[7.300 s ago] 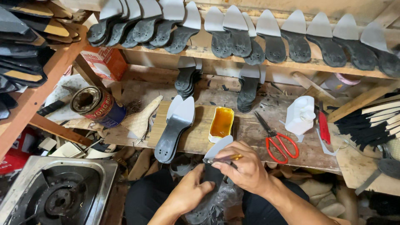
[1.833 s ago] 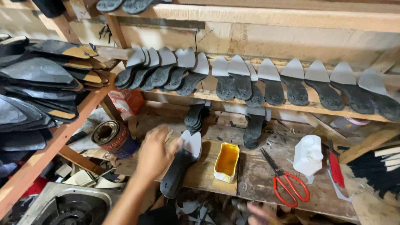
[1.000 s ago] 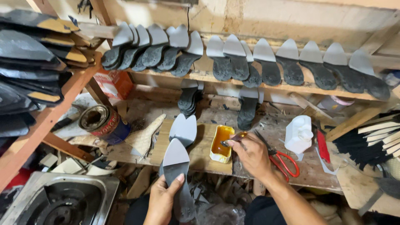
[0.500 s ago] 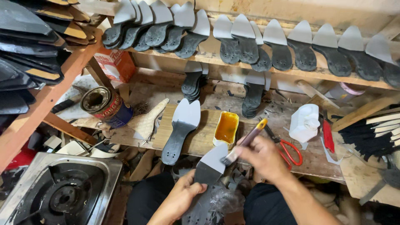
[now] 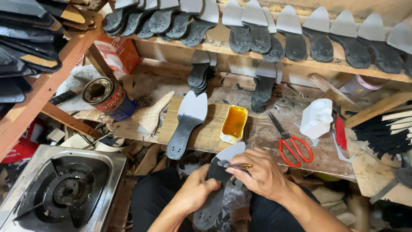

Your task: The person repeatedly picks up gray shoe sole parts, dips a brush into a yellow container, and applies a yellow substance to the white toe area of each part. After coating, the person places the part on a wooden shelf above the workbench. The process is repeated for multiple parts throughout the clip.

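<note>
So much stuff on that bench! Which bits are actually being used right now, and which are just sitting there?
In use:
- left hand holding a grey shoe sole
- right hand working a small brush over the sole
- yellow tub of amber glue, close by

Lying about:
- red-handled scissors
- white plastic jug
- open tin can
- gas stove
- spare sole on the board

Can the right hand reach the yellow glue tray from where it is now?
Probably yes. The right hand holds a brush over the sole, just below the yellow glue tray; nothing lies between them.
</note>
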Demonstrator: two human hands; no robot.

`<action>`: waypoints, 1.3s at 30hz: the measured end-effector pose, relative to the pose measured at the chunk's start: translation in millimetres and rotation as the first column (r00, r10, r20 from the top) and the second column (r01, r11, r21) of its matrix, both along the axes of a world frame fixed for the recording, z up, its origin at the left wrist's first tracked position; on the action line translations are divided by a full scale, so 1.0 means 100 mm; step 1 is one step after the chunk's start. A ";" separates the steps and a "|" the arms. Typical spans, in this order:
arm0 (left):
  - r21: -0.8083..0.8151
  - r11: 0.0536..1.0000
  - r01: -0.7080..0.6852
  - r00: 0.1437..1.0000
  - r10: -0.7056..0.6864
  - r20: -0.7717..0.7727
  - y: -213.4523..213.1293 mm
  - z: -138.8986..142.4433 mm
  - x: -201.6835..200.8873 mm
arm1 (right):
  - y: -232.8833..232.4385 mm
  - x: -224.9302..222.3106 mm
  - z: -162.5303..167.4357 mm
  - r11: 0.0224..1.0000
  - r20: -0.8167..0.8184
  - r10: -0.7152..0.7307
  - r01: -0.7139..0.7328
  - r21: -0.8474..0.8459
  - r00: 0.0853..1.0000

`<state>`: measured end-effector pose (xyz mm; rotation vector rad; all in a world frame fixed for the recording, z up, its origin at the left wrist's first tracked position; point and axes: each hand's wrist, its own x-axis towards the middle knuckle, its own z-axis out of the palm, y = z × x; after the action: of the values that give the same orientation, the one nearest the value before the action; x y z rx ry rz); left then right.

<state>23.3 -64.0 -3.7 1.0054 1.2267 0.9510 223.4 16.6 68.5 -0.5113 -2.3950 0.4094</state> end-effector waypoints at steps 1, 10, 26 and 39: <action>-0.007 1.000 -0.008 1.000 0.008 0.015 0.00 0.00 -0.01 | 0.00 0.05 -0.01 1.000 0.026 0.007 -0.008 0.014 1.000; -0.035 0.999 -0.010 1.000 0.010 -0.003 -0.02 -0.02 0.00 | -0.02 0.36 -0.07 0.948 -0.107 -0.247 0.217 -0.232 0.963; -0.024 1.000 0.001 0.994 0.002 0.111 -0.13 -0.06 0.09 | -0.06 0.18 -0.21 0.874 -0.274 -0.482 0.434 -0.221 0.832; -0.027 0.999 0.022 0.979 -0.016 0.201 -0.04 -0.06 0.14 | -0.03 0.38 -0.24 0.928 -0.351 -0.372 0.337 -0.158 0.859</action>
<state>37.0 -68.4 -10.0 0.8740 1.0574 0.9921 261.1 13.5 44.8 -0.8218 -1.8678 0.4089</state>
